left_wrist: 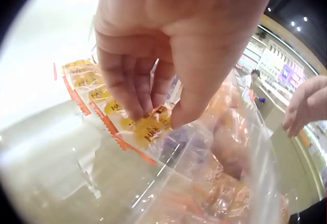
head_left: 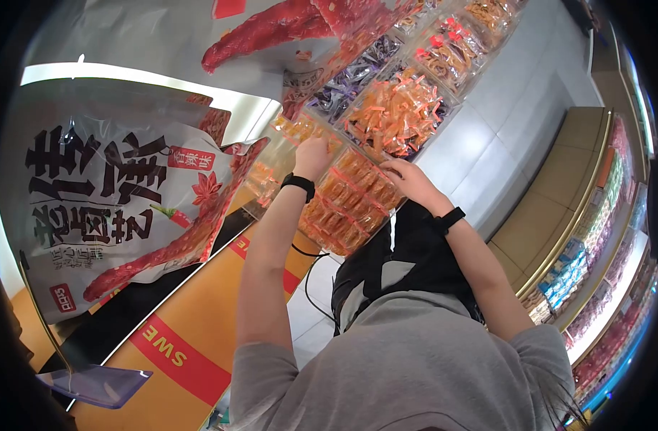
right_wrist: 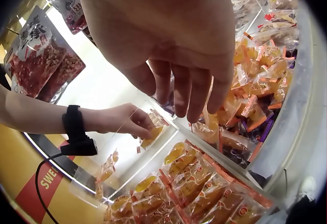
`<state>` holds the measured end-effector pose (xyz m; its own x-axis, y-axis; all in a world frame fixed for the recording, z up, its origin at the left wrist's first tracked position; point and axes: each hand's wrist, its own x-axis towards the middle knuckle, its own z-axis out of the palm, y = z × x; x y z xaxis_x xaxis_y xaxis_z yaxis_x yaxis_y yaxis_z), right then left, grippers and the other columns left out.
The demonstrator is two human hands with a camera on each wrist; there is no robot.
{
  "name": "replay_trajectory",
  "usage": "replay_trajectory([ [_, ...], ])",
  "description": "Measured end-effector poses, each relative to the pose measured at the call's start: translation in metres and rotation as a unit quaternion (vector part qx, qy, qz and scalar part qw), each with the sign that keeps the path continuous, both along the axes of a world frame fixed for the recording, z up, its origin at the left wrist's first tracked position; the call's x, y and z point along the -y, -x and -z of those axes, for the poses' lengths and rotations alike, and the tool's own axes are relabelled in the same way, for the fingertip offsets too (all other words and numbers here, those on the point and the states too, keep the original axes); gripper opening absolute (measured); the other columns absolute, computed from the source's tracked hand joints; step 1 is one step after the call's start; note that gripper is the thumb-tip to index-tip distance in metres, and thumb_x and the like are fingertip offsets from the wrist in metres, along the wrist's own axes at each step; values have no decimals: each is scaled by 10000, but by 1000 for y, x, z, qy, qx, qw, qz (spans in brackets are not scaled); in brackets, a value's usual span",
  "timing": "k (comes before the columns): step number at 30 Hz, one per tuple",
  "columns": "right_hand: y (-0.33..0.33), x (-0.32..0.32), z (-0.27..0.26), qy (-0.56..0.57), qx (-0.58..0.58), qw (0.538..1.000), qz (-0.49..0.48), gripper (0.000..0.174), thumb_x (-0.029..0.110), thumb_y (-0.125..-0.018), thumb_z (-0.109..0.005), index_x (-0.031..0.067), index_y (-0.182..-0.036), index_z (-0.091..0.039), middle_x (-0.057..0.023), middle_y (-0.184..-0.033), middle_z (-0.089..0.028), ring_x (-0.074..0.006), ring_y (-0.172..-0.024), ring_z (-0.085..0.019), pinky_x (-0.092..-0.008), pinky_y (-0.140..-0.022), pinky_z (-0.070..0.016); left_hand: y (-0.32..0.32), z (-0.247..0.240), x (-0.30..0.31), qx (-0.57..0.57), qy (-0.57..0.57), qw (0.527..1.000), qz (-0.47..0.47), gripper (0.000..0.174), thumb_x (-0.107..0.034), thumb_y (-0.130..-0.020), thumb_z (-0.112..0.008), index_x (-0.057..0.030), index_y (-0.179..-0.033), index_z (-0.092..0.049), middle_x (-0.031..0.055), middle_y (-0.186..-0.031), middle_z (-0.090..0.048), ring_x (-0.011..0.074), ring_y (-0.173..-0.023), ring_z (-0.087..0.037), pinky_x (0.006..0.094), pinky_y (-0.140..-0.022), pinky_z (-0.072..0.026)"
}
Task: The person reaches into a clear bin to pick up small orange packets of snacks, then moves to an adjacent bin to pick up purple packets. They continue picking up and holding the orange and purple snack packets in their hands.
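Note:
In the left wrist view the left hand [left_wrist: 168, 45] pinches a yellow printed packet [left_wrist: 149, 130] between thumb and fingertips, at the end of a row of similar packets [left_wrist: 84, 81] with orange edges. The right hand [right_wrist: 163, 45] hangs over the clear divider [right_wrist: 204, 150], fingers loosely bent and holding nothing visible. Below it lie neatly lined orange packets [right_wrist: 196, 185]; beyond are heaped orange-wrapped packets [right_wrist: 255, 83]. From the head view, the left hand [head_left: 313, 159] is at the upper-left compartment and the right hand [head_left: 409, 179] at the bin's right edge.
Large hanging food bags [head_left: 106, 187] fill the left of the head view. More bins of purple packets [head_left: 336, 97] stand beyond. An orange panel [head_left: 178, 359] is at lower left, a purple-edged tray [head_left: 99, 384] beside it, and stocked shelves [head_left: 573, 269] across the aisle.

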<state>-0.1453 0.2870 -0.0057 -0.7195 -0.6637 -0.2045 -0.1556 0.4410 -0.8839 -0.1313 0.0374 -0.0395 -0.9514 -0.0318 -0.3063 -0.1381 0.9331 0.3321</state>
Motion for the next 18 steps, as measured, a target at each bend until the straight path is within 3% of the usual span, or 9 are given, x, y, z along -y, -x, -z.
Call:
replay_trajectory([
  [11, 3, 2, -9, -28, 37, 999, 11, 217, 114, -804, -484, 19, -993, -530, -157, -941, -536, -307, -860, -531, -337, -759, -428, 10, 8, -7, 1, 34, 999, 24, 185, -168, -672, -621, -2, -744, -584, 162, -747, -567, 318, -729, -563, 396, -634, -457],
  [13, 2, 2, -6, -19, 23, 999, 12, 211, 111, -803, -484, 19, -987, -533, -149, -934, -538, -303, -859, -532, -335, -754, -429, 7, 10, -7, -75, -8, 997, -3, 208, -155, -669, -629, 9, -780, -566, 156, -766, -542, 314, -755, -557, 398, -637, -449],
  [18, 2, 2, -8, -13, 31, 999, 11, 202, 101, -800, -483, 17, -977, -535, -139, -914, -540, -295, -840, -533, -328, -735, -428, 1, -5, 5, -64, -86, 990, -92, 191, -118, -668, -615, 7, -800, -556, 146, -774, -530, 296, -752, -556, 371, -628, -442],
])
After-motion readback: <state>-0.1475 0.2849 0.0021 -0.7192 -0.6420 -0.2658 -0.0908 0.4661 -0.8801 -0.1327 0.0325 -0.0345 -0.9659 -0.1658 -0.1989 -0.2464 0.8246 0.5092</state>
